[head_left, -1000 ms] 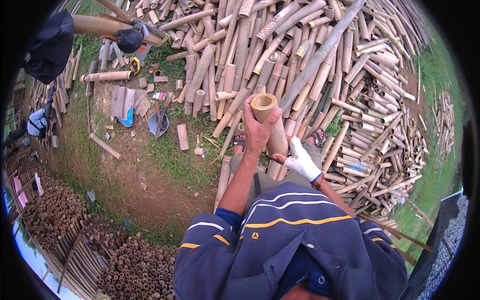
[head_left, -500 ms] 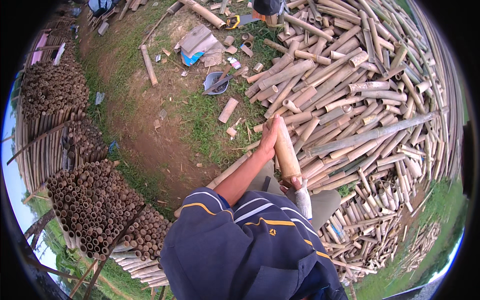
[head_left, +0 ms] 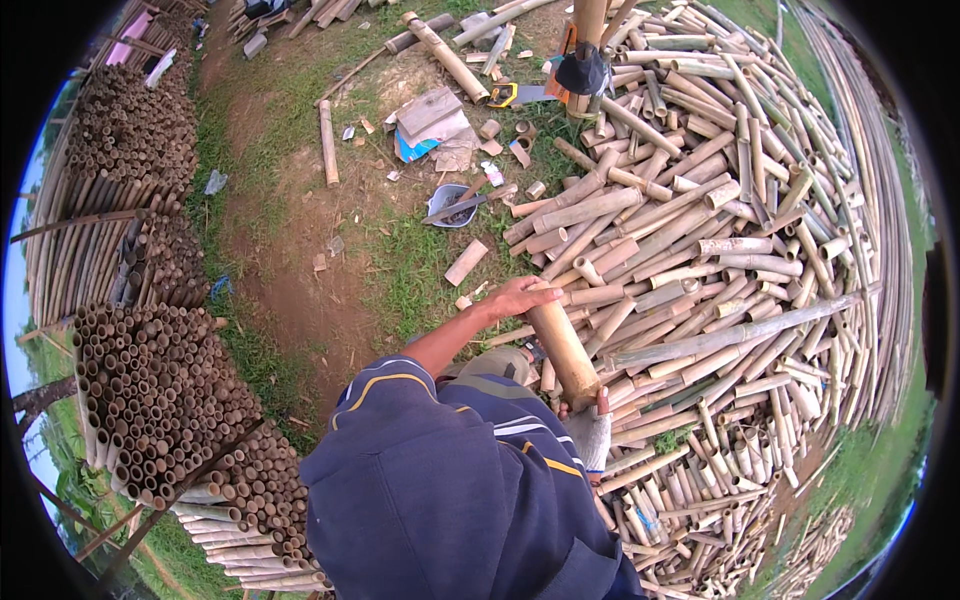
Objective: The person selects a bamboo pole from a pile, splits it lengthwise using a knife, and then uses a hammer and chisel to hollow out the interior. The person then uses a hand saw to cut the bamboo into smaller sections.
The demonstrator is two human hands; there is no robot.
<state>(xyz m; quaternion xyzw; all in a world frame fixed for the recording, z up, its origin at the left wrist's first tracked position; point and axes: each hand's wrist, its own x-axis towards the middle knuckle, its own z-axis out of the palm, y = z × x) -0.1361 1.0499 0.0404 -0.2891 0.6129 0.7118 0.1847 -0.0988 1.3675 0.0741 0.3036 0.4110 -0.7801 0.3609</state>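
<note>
Bamboo piece slants in front of the person's lap, clamped between both grips. Left grip, bare, is closed over its far end; right grip, in a pale glove that leaves fingertips uncovered, is closed around its near end. A good hold probably wants even support at both ends, the gloved palm taking the weight and the bare fingers clear of the cut rim, which may be sharp. Its rounded wall could roll, so any turning is safer done slowly with one grip firm.

Right of both grips spreads a heap of cut bamboo, crossed by a long grey pole. Ahead of the left grip and to its left, a short offcut lies on grass; beyond it, a basin has a knife across it. Farther ahead are flat sheets and a yellow-handled saw.
</note>
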